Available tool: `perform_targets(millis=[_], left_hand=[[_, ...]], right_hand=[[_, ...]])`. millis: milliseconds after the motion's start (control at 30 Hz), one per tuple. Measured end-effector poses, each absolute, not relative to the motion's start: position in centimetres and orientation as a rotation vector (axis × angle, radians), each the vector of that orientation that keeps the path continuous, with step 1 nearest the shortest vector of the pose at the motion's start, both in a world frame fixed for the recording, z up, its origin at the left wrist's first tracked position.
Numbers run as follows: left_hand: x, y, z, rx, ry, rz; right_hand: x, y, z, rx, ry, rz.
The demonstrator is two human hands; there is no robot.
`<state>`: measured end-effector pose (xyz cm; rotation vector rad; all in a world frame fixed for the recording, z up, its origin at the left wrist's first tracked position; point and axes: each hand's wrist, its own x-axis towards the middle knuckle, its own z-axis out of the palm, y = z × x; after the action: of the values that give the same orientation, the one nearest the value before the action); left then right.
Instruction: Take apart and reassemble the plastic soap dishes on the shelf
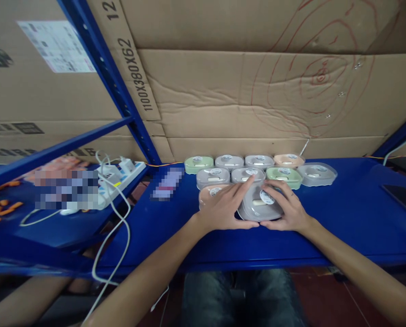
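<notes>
Between my two hands is a grey oval plastic box (261, 210) with a clear lid and a round white sticker; its near side is slightly raised. My left hand (223, 206) grips its left side, thumb along the near edge. On the opposite side, my right hand (289, 206) curls its fingers over the lid, thumb at the near edge. A peach box (208, 194) sits partly hidden behind my left hand. Just beyond stand a grey box (213, 178), another grey box (248, 174), a green box (286, 178) and a further grey box (318, 175).
A back row holds a green box (198, 164), grey boxes and a peach box (289, 160) near the cardboard wall (223, 91). Left lie a blurred-out flat item (167, 184), a power strip (121, 179) and loose white cables (126, 227). A dark flat object (402, 200) lies right.
</notes>
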<state>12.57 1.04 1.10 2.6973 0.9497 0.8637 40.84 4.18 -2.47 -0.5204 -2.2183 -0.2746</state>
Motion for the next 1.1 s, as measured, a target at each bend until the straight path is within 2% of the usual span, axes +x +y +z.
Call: perform_targets(millis=[300, 667, 900, 1100], left_hand=[[12.3, 1.3, 0.7, 2.679, 0.985, 0.925], [12.1, 1.1, 1.1, 2.74, 0.954, 0.955], [12.0, 0.7, 1.3, 2.751, 1.061, 1.142], [11.5, 0.9, 1.3, 2.533, 1.152, 1.49]], right_hand=[[40.8, 4.2, -2.4, -0.508, -2.186, -0.258], [42.6, 5.2, -1.9, -0.695, -1.954, -0.297], [44.9, 4.7, -2.3, -0.833, -1.966, -0.274], [46.1, 4.0, -3.3, -0.966, -1.97, -0.16]])
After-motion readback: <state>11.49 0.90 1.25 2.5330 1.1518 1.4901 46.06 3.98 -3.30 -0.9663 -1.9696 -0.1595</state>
